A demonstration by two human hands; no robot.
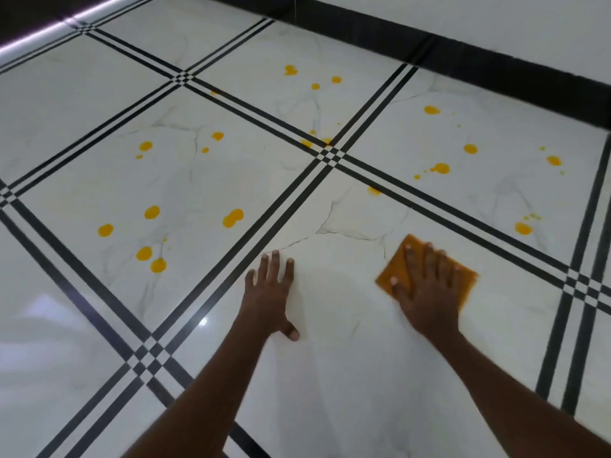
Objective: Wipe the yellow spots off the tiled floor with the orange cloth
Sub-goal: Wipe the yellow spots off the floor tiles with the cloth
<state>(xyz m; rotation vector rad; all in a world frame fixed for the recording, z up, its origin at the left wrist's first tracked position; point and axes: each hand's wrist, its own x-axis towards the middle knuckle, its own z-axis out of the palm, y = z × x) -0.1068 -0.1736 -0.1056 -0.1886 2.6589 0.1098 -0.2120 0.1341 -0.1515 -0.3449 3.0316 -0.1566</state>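
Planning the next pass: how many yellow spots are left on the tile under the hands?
1: a yellow spot at the tile's far edge, against the black stripes. Others may hide under the orange cloth or right hand.

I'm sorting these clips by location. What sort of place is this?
Probably an indoor room, likely in a home, though that is uncertain. Glossy marble-look tiled floor with black stripe borders, a dark skirting along a white wall, and the right hand pressing an orange cloth flat.
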